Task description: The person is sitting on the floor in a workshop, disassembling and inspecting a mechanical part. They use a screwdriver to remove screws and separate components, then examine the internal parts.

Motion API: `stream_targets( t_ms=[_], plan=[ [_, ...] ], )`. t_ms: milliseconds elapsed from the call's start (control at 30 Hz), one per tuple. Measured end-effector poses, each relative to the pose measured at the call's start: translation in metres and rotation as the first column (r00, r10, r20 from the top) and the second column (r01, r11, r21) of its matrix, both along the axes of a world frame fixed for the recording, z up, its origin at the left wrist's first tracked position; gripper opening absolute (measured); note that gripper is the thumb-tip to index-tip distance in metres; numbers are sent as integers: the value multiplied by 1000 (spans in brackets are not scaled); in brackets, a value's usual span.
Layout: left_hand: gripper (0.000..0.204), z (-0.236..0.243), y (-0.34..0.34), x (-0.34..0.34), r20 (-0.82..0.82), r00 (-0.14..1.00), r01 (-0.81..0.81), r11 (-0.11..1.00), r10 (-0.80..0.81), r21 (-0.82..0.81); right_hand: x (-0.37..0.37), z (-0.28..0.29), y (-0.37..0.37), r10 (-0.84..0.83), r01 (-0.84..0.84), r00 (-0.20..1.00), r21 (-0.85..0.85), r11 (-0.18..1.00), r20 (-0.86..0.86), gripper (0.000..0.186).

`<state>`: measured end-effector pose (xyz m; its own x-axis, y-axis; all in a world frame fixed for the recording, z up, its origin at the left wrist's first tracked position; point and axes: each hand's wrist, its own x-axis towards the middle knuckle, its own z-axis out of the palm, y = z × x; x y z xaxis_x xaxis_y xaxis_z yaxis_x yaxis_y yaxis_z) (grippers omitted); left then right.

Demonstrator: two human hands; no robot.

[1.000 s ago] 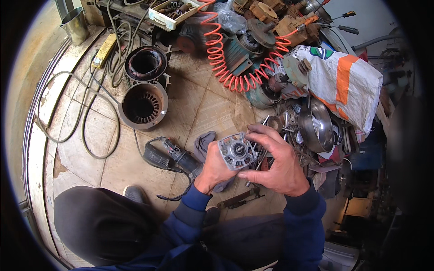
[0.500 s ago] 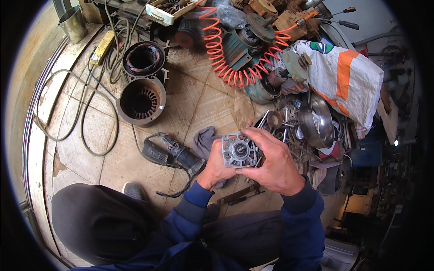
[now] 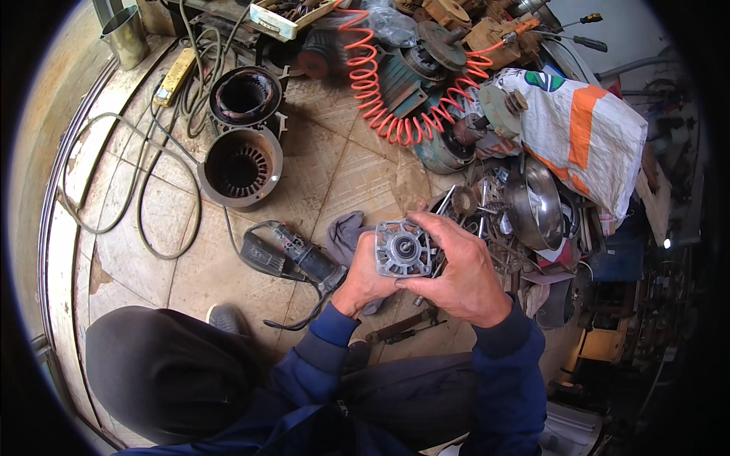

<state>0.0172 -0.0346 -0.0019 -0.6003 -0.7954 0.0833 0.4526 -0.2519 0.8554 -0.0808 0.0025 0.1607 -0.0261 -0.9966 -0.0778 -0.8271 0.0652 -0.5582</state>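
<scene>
Both my hands hold a square silver metal housing, with a round bearing and shaft end at its centre facing me. My left hand is closed on its left side, and my right hand grips the right side, thumb along the bottom edge, fingers over the top corner. Left of them on the tiles lies an opened power tool body with its cord, beside a grey rag. Below my hands lie a hammer-like tool and other hand tools, partly hidden.
Two motor stators stand at upper left near loose cables, a yellow power strip and a metal jug. An orange coiled hose crosses motor parts. A steel bowl, scattered metal parts and a white sack crowd the right.
The housing has shifted slightly to the right and sits straighter, with both my hands moving along with it. My right fingers have settled more closely over its top corner.
</scene>
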Motion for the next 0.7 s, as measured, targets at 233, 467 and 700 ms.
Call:
stream_targets(
  t_ms=[233,467,700],
  plan=[
    [44,-9,-2,0,47,998,47,999,-46,-18,-3,-4,-1,-17,16,1000,46,999,7,81],
    [37,-3,-1,-1,26,1000,5,1000,-5,1,-5,-5,0,-15,15,1000,39,999,-1,80],
    [36,-4,-1,0,23,1000,5,1000,-5,5,-2,-4,-1,-18,18,1000,40,999,7,80]
  ],
)
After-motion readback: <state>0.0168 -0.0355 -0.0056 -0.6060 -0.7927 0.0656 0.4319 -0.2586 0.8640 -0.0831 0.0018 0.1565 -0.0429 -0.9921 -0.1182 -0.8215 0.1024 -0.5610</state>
